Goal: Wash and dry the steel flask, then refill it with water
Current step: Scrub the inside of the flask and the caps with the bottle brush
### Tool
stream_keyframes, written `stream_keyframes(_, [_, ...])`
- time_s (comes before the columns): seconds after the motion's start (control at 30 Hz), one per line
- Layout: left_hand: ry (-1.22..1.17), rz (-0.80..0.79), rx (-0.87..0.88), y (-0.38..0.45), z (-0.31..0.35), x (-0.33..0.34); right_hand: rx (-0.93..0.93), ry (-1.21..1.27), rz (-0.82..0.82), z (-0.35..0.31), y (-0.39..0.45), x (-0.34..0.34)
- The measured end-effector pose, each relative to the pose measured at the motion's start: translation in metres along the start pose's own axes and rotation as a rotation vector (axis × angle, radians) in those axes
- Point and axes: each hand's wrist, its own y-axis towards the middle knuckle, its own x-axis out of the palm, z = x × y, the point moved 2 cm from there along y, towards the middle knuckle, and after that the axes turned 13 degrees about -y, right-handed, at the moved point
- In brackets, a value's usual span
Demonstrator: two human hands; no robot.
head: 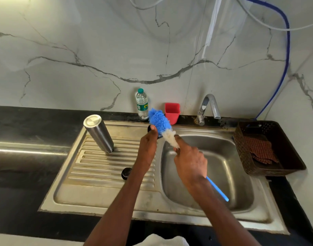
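1. Steel made up one flask (98, 133), standing upside down and tilted on the ribbed drainboard (91, 176), well to the left of both hands and apart from them.
2. One bottle brush (162, 127) showed, with blue and white bristles and a blue handle; one small dark cap (126, 173) lay on the drainboard just left of the left forearm.
3. One plastic water bottle (142, 104), one red cup (172, 113) and one tap (208, 108) stood beyond the hands against the marble wall.
4. The right hand (190, 163) reached over the sink basin (228, 174), fingers curled round the brush handle just below the white bristles, the handle's end sticking out past the wrist.
5. The left hand (148, 143) was raised beside the bristles, gripping a small dark object (150, 129) that was mostly hidden; what it was could not be told.
6. One brown basket (247, 157) sat on the table right of the right hand, holding a checked cloth (261, 150).
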Motion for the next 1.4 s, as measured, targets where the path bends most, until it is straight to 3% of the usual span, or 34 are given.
stream_keyframes(0.17, [-0.066,0.075,-0.014,0.011,0.017,-0.012,-0.047,-0.072,0.0,0.0,-0.014,-0.008])
stream_keyframes(0.33, [0.289,-0.039,0.106,0.003,0.007,-0.008,-0.004,-0.132,0.046,0.004,0.002,-0.017])
stream_keyframes(0.43, [0.371,0.031,0.12,0.012,0.003,-0.019,-0.067,-0.209,0.051,0.006,-0.005,-0.023])
stream_keyframes(0.5, [0.335,0.023,0.166,0.011,0.006,-0.023,-0.092,-0.215,0.076,0.003,-0.015,-0.021])
stream_keyframes(0.57, [0.225,-0.092,0.209,0.002,0.008,-0.024,-0.06,-0.172,0.099,0.009,-0.008,-0.022])
stream_keyframes(0.67, [0.012,-0.164,0.138,-0.001,0.008,-0.031,-0.034,-0.037,0.085,0.024,0.016,-0.027])
stream_keyframes(0.77, [-0.261,-0.131,0.051,0.002,0.008,-0.032,-0.015,0.305,-0.081,0.035,0.036,-0.026])
stream_keyframes(0.87, [-0.636,-0.076,-0.081,0.001,0.01,-0.03,0.162,0.828,-0.426,0.043,0.041,-0.007])
stream_keyframes(0.93, [-0.787,-0.011,-0.123,0.001,0.011,-0.028,0.246,1.043,-0.63,0.042,0.031,0.014])
stream_keyframes(1.0, [-0.72,0.052,-0.086,-0.002,0.008,-0.023,0.29,1.188,-0.748,0.035,0.024,0.031])
stream_keyframes(1.13, [-0.448,0.008,0.015,-0.01,0.007,-0.008,0.391,1.478,-0.91,0.024,0.024,0.034])
stream_keyframes(1.27, [-0.399,0.086,0.062,-0.001,0.01,-0.02,0.367,1.536,-0.991,0.026,0.015,0.024])
stream_keyframes(1.4, [-0.174,0.029,0.199,-0.006,0.003,-0.01,0.44,1.636,-1.102,0.018,0.021,0.027])
